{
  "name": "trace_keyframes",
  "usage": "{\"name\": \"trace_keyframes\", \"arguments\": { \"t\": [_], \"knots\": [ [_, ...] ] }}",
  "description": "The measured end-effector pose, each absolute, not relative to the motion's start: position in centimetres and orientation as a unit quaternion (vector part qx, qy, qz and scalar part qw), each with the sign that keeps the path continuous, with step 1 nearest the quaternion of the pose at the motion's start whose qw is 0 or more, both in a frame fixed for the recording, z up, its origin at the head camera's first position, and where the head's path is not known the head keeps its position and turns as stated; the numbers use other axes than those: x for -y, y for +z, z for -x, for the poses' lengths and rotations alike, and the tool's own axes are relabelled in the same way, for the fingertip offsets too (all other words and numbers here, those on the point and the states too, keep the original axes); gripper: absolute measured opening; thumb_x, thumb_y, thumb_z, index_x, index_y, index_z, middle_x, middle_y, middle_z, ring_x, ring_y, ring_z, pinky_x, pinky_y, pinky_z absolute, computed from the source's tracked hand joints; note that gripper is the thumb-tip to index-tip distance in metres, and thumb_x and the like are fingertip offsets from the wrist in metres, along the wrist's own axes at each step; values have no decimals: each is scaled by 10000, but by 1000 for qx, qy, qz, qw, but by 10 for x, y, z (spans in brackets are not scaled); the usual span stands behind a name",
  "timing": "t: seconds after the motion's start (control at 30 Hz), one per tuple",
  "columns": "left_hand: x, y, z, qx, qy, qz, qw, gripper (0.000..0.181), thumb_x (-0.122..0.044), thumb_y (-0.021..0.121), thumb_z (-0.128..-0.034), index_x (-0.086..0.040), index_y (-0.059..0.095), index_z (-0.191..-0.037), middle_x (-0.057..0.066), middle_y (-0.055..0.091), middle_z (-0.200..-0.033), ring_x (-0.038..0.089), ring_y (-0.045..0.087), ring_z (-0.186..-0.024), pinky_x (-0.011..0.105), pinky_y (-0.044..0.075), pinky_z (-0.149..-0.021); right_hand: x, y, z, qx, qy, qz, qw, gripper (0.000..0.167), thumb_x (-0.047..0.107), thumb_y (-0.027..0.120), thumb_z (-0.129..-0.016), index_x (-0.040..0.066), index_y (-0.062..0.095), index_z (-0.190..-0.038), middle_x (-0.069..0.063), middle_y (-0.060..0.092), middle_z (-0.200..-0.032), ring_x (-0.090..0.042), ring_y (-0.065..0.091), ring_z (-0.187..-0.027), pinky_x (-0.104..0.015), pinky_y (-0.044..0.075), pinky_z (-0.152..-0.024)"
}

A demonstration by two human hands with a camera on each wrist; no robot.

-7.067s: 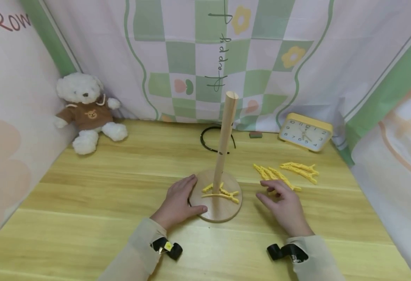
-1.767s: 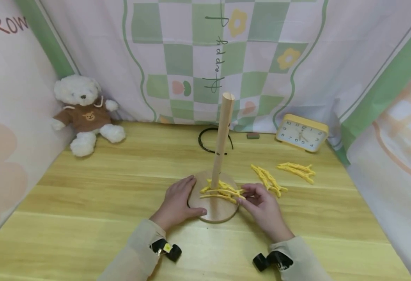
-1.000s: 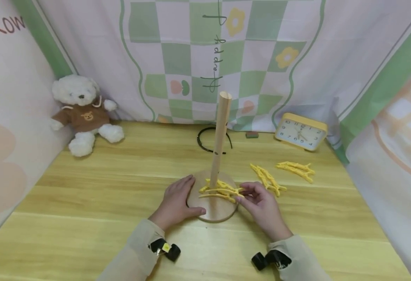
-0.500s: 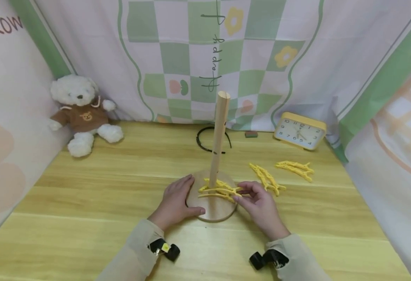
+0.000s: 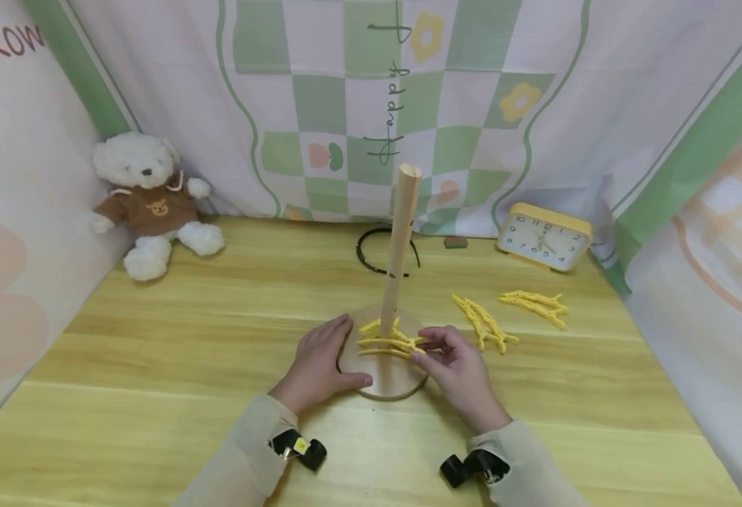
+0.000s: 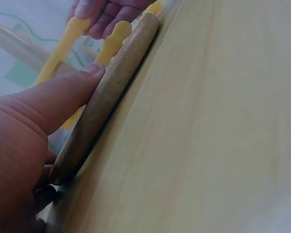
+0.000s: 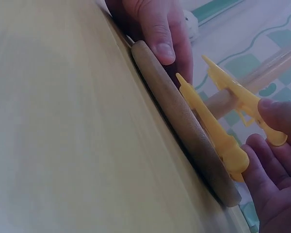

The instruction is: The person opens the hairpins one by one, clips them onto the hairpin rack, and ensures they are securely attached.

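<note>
A wooden stand, a round base with an upright pole, stands in the middle of the table. My left hand holds the base's left edge, thumb on its top and fingers along the rim. With thumb and fingertips, my right hand pinches the forked end of a yellow alligator hair clip just above the base, in front of the pole. Below it another yellow hair clip lies on the base, and more yellow pieces show by the pole's foot, partly hidden.
More yellow hair clips lie on the table to the right, with another group beyond. Behind the pole is a black headband. A dark small block, a yellow clock and a white plush bear stand farther back.
Seven seconds ago my right hand was empty beside the clips on the right. It since took one over the base, and in the last half second shifted slightly left. My left hand stays put.
</note>
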State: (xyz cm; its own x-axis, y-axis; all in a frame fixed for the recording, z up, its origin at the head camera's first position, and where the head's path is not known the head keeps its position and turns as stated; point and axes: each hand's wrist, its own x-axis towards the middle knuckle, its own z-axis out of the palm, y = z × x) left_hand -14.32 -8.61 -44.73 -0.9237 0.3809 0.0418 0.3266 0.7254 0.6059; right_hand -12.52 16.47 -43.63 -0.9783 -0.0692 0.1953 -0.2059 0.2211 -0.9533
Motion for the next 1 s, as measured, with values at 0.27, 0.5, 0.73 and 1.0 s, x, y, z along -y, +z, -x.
{"name": "trace_keyframes", "arguments": {
  "t": [0.27,0.5,0.73,1.0],
  "knots": [
    [85,-444,143,-928,316,-191,44,1051,-542,813,-780,-11,334,-1549,145,286,-1626,341,256,-1490,548,135,-1215,-166,-436,128,788,609,-84,39,338,-32,764,-848,-79,622,-1150,-189,645,-1134,-270,661,-1030,-247,574,-859],
    [85,-444,142,-929,317,-185,47,1050,-539,815,-780,-17,331,-1552,138,282,-1628,334,249,-1493,546,129,-1216,-167,-437,130,790,608,-75,21,342,-35,758,-849,-66,620,-1161,-185,654,-1102,-227,637,-991,-237,581,-820],
    [86,-444,142,-929,318,-181,48,1049,-537,816,-779,-21,331,-1553,135,282,-1629,333,246,-1494,551,129,-1215,-167,-439,133,780,620,-85,18,330,-58,746,-848,-76,621,-1153,-204,652,-1099,-183,636,-974,-245,587,-808],
    [85,-446,143,-930,315,-186,46,1057,-547,818,-772,-23,335,-1552,136,287,-1627,330,254,-1492,549,132,-1214,-168,-439,132,769,633,-83,13,350,-67,742,-849,-96,613,-1173,-225,638,-1115,-148,634,-974,-236,582,-820]
  ]
}}
